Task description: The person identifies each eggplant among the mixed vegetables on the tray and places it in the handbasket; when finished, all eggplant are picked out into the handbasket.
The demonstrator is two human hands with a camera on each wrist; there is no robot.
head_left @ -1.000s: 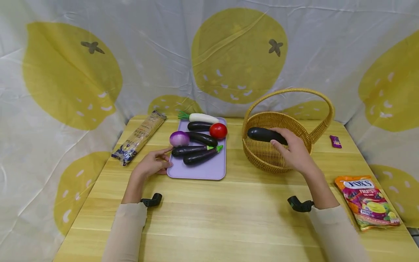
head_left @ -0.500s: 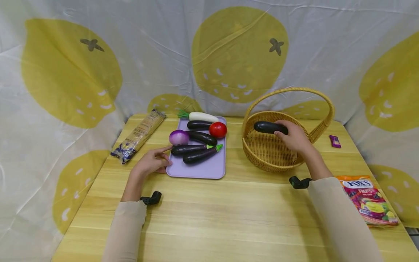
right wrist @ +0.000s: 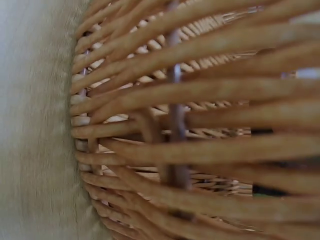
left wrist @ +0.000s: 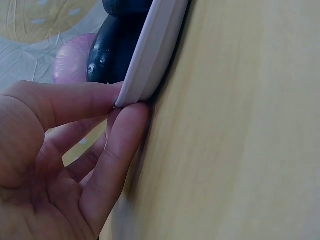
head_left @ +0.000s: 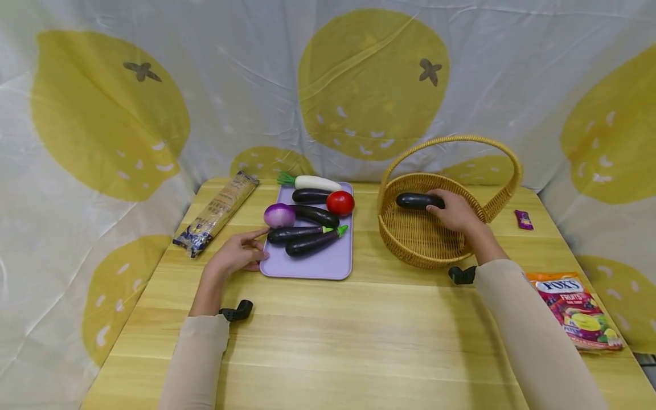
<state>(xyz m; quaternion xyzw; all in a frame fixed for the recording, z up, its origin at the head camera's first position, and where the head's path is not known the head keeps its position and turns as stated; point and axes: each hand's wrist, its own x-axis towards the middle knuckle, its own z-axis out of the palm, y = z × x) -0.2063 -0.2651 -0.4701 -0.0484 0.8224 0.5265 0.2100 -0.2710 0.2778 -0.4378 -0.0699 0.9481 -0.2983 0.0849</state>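
Inside the wicker basket, my right hand grips a dark eggplant by its right end. The eggplant lies level, low in the basket's back half. In the right wrist view the basket's weave fills most of the picture and hides that hand. My left hand pinches the left edge of a lilac tray, and the left wrist view shows thumb and finger at its rim. On the tray lie several more eggplants, a purple onion, a tomato and a white radish.
A packet of noodles lies left of the tray. To the right are a small purple wrapped candy and a FOX'S candy bag, partly behind the right sleeve. The basket's tall handle arches over its opening. A lemon-print cloth hangs behind.
My right hand has carried the eggplant a little back and lower into the basket. The right forearm has moved forward. My left hand stays at the tray's edge.
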